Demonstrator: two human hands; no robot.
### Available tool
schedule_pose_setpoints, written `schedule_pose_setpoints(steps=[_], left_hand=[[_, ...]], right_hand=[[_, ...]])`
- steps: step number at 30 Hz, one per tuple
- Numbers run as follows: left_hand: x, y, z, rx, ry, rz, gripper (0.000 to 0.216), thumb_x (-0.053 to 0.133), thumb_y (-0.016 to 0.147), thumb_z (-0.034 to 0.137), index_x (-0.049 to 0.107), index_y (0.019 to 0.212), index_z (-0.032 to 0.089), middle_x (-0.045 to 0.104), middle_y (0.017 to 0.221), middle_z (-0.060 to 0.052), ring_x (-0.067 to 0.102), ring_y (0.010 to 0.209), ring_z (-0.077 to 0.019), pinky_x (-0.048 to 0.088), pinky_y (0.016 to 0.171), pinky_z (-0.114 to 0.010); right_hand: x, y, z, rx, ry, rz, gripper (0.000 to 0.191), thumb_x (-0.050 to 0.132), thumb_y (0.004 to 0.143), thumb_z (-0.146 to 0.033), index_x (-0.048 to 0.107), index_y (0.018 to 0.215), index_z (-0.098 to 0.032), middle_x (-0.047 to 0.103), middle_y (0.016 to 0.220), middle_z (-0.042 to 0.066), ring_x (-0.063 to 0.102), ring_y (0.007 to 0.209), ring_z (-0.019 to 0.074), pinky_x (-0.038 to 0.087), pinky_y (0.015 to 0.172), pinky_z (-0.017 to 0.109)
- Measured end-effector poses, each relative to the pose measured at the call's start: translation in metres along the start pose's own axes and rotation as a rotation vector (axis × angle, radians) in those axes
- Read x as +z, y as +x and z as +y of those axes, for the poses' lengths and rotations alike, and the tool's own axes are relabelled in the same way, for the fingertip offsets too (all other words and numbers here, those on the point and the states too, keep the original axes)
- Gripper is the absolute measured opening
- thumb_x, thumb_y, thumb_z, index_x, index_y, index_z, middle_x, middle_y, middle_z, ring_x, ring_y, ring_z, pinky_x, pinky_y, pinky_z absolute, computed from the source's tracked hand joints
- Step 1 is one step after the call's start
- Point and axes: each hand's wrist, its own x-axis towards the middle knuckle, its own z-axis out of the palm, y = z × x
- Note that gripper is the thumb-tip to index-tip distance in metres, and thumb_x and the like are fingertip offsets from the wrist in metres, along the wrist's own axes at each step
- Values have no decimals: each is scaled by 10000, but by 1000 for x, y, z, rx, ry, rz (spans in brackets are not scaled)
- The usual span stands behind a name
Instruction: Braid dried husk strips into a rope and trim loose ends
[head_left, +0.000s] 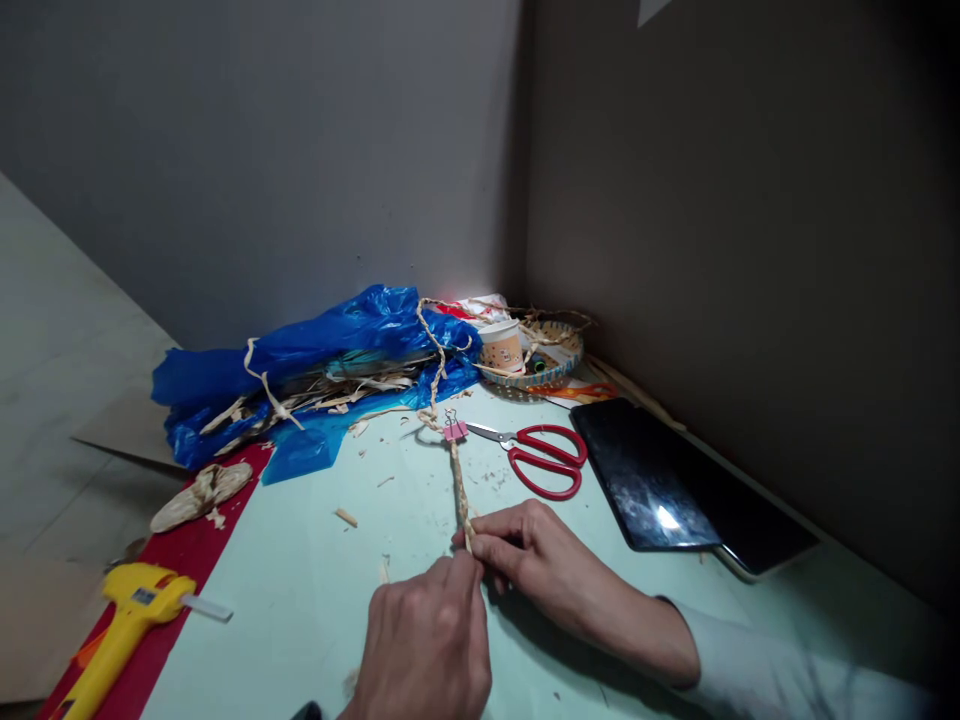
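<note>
A thin braid of dried straw-coloured strips point(458, 485) lies along the pale table, held near its far end by a small pink binder clip point(454, 430). My left hand point(427, 640) and my right hand point(536, 560) meet at the braid's near end, fingers pinched together on the strands there. Beyond the clip the braid runs on towards the blue bag.
Red-handled scissors point(546, 458) lie right of the clip, beside a dark tablet point(649, 475). A blue plastic bag point(315, 365) with dried strips, a paper cup point(501, 346) and a woven basket point(559, 355) sit at the back. A yellow glue gun point(124, 625) lies at the left on a red mat point(191, 550).
</note>
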Motion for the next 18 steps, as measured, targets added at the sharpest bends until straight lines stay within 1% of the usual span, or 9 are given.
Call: schedule_pose_setpoints(steps=[3, 5, 7, 10, 13, 15, 16, 17, 18], left_hand=[[8, -2, -3, 175, 191, 40, 219, 481, 769, 41, 632, 827, 188, 656, 598, -56, 611, 474, -216, 224, 462, -343], [13, -4, -6, 219, 233, 61, 242, 495, 747, 13, 646, 837, 179, 632, 580, -61, 581, 468, -207, 195, 457, -346], [17, -5, -8, 202, 211, 75, 250, 497, 761, 10, 654, 859, 178, 623, 583, -66, 563, 480, -202, 189, 461, -346], [23, -8, -4, 174, 129, 85, 233, 513, 779, 32, 662, 894, 168, 627, 605, -77, 546, 490, -199, 204, 460, -339], [25, -11, 12, 144, 146, 110, 233, 504, 783, 30, 680, 879, 147, 638, 615, -98, 556, 510, -215, 248, 478, -337], [20, -12, 23, 72, 208, 157, 254, 489, 796, 29, 694, 912, 122, 664, 660, -131, 599, 580, -246, 301, 532, -351], [16, -11, 26, 61, 194, 185, 223, 499, 809, 51, 700, 879, 120, 665, 658, -132, 607, 589, -247, 319, 559, -357], [9, -10, 26, 66, 125, 206, 173, 529, 838, 141, 693, 783, 141, 652, 626, -121, 603, 575, -246, 322, 563, -361], [2, -7, 24, 74, 14, 211, 209, 549, 853, 254, 678, 725, 154, 636, 599, -110, 593, 566, -245, 325, 556, -360]], right_hand=[[-1, 0, -1, -8, 55, -3, 321, 446, 885, -226, 393, 572, -185, 396, 581, -49, 361, 578, 105, 298, 551, 226], [-2, 0, -3, -15, 112, -4, 331, 460, 879, -231, 367, 565, -188, 360, 598, -50, 333, 597, 107, 295, 563, 226], [-3, 0, -5, -6, 177, -19, 329, 477, 875, -245, 387, 563, -184, 359, 605, -48, 329, 607, 110, 304, 573, 226], [-2, 1, -9, 20, 237, -36, 303, 488, 874, -279, 499, 593, -166, 440, 618, -35, 386, 626, 121, 356, 619, 233], [-1, 1, -11, 67, 274, -19, 287, 526, 854, -324, 603, 645, -144, 542, 647, -6, 472, 658, 144, 402, 669, 251], [-1, 1, -12, 93, 295, -15, 298, 557, 836, -356, 631, 653, -133, 584, 665, 13, 508, 665, 153, 414, 670, 256], [-1, 1, -13, 98, 303, -16, 311, 560, 837, -369, 630, 648, -132, 592, 666, 17, 512, 654, 150, 414, 659, 255], [-1, 0, -13, 99, 307, -17, 325, 556, 842, -379, 619, 637, -134, 591, 660, 17, 506, 635, 144, 410, 646, 252], [-2, 0, -14, 97, 313, -18, 337, 550, 846, -385, 603, 624, -138, 582, 646, 12, 495, 614, 136, 404, 635, 248]])
